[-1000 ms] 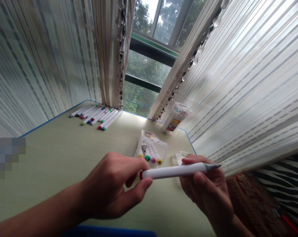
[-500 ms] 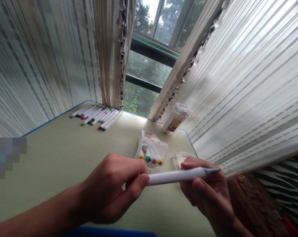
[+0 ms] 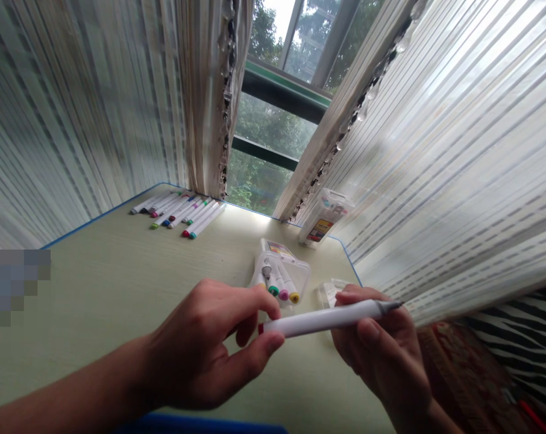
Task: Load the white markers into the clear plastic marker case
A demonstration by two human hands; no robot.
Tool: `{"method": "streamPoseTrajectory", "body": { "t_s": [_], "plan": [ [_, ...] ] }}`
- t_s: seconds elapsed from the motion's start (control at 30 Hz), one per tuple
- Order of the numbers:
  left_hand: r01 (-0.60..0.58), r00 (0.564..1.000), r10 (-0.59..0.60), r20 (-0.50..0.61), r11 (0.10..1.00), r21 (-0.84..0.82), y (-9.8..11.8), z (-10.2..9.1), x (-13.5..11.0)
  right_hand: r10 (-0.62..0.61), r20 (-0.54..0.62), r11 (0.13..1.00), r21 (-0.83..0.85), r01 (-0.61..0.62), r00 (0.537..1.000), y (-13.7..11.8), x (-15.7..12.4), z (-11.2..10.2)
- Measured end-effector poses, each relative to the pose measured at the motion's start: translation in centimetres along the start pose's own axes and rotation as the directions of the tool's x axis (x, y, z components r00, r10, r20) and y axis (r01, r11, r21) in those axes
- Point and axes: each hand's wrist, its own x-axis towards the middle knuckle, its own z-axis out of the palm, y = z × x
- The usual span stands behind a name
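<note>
Over the near bench (image 3: 119, 271), the white marker (image 3: 318, 320) lies left to right, its red end pinched by the left hand (image 3: 212, 343), its grey-tipped end by the right hand (image 3: 390, 352).

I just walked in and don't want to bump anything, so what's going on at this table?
Two bare hands hold a white marker above the table. The right hand grips it near its tapered grey end, while the left hand has thumb and finger at its red end. Beyond them, a clear case lies with several markers inside. More white markers lie grouped at the far left, and another clear case stands near the far right edge.
</note>
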Motion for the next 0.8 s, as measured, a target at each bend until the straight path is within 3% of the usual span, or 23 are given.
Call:
{"method": "streamPoseTrajectory", "body": {
  "t_s": [0.47, 0.8],
  "plan": [
    [-0.096, 0.993, 0.103, -0.058, 0.988, 0.12, -0.49, 0.63, -0.04, 0.025, 0.018, 1.0, 0.008, -0.025, 1.0, -0.18, 0.18, 0.05],
    [-0.103, 0.994, 0.107, -0.022, 0.985, 0.138, -0.44, 0.58, -0.01, 0.012, 0.024, 1.0, -0.015, -0.012, 1.0, -0.05, -0.08, -0.31]
  ]
}}
